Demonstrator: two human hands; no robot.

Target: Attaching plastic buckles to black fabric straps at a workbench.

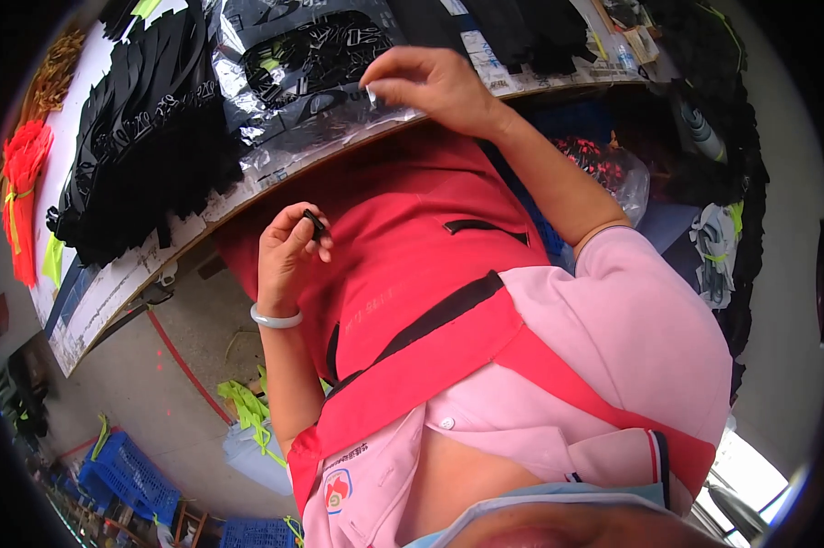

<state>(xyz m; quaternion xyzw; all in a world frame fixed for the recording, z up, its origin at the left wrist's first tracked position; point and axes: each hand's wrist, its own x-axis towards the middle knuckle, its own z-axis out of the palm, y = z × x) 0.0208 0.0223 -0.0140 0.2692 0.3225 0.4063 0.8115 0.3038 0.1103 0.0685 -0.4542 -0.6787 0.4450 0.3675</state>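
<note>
My left hand point(284, 256), with a pale bangle point(276, 317) at its wrist, is held before the red apron point(412, 210). Its thumb and fingers close on a small black plastic piece point(315, 225), perhaps a buckle part. Raised over the table's near edge, my right hand point(448, 91) has thumb and index fingertips brought close together. A small pale bit shows at those tips; what it is I cannot make out. Just left of that hand lies a clear plastic bag point(238, 110) with many black plastic buckles point(316, 59) on it.
Bundled black straps with buckles point(142, 137) cover the left of the white table point(74, 338). Orange-red straps point(24, 192) hang at its far left corner. Blue crates point(133, 479) stand on the floor at lower left. A bag of red and black items point(603, 164) sits below the table, right.
</note>
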